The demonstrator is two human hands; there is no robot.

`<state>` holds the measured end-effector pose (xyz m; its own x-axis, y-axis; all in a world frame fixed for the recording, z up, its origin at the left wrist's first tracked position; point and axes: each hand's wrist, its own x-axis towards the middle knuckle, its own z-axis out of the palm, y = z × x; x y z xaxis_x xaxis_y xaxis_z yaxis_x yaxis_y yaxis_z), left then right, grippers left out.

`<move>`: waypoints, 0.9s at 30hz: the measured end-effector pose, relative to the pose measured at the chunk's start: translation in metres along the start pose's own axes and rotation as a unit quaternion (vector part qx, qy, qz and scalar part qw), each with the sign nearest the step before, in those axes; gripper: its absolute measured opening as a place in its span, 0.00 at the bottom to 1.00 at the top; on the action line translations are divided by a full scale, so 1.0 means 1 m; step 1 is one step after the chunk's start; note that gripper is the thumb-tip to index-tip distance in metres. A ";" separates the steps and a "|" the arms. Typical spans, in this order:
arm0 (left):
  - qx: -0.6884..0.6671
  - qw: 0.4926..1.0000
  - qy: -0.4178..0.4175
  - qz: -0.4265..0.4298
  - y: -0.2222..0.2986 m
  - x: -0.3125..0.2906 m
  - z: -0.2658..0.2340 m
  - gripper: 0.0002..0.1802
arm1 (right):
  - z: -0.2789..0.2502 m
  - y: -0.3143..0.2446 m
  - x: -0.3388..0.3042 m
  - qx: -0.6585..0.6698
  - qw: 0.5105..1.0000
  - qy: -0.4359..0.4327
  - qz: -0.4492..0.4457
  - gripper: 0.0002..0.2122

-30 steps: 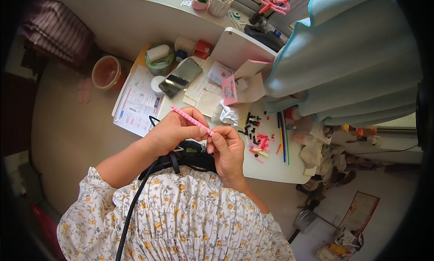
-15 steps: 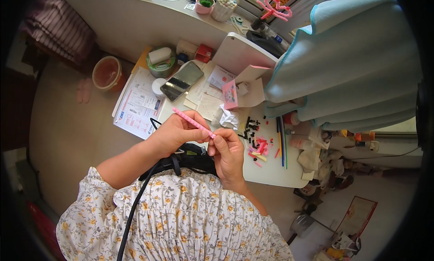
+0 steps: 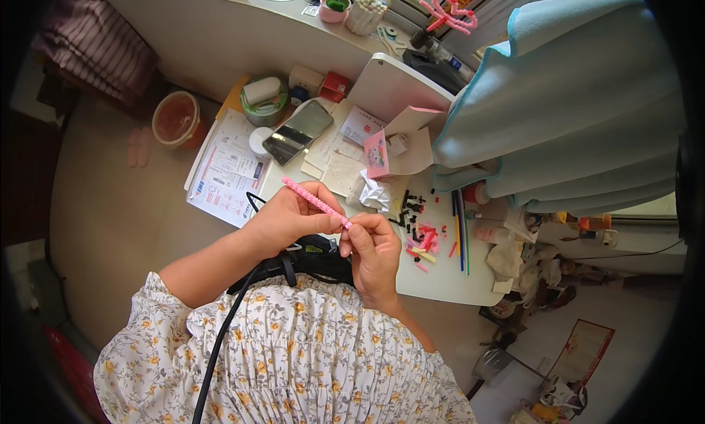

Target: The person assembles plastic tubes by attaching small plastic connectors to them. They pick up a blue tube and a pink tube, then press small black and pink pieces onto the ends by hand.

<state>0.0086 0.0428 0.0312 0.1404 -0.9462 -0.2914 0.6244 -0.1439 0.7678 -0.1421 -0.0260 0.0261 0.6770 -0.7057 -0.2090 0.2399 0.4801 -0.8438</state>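
Note:
A slim pink rod with a knobbly, twisted surface [image 3: 312,198] slants across in front of my chest, its upper end toward the phone. My left hand [image 3: 288,222] is closed around it, thumb laid along its lower part. My right hand [image 3: 373,259] pinches at the rod's lower end, where the fingertips of both hands nearly meet; those fingertips hide the very tip. On the desk just right of my hands lies a loose pile of small pink, red, yellow and black pieces [image 3: 421,240]. Crumpled white paper [image 3: 375,192] rests beyond my right hand.
Several thin coloured sticks [image 3: 461,229] lie at the desk's right side. Farther back are an open pink-and-white box [image 3: 408,156], a phone [image 3: 297,133] and papers [image 3: 226,163]. A light blue cloth [image 3: 558,108] hangs at the right. A black cable [image 3: 220,343] runs down my front.
Both hands keep their hold on the pink rod, with barely any finger movement. The whole view has shifted very slightly.

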 end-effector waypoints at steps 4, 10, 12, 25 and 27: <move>0.013 1.000 0.002 0.022 0.000 -0.001 0.003 0.09 | 0.001 -0.001 -0.001 -0.025 1.000 0.001 -0.013 0.04; 0.056 0.997 -0.007 0.051 -0.001 -0.004 0.003 0.10 | 0.003 -0.002 -0.003 -0.018 1.000 0.002 0.000 0.03; 0.084 0.995 -0.003 0.052 -0.001 -0.005 0.002 0.10 | 0.003 -0.001 -0.004 -0.016 1.000 0.000 0.001 0.04; 0.190 0.978 0.002 0.088 0.001 -0.006 0.003 0.10 | 0.005 -0.003 -0.006 -0.008 1.000 -0.011 -0.003 0.03; 0.203 0.975 0.002 0.095 0.002 -0.006 0.004 0.09 | 0.004 -0.003 -0.006 -0.013 1.000 -0.014 -0.002 0.03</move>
<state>0.0064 0.0474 0.0371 0.2277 -0.9657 -0.1247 0.2321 -0.0705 0.9701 -0.1442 -0.0210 0.0322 0.6949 -0.6929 -0.1924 0.2252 0.4638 -0.8568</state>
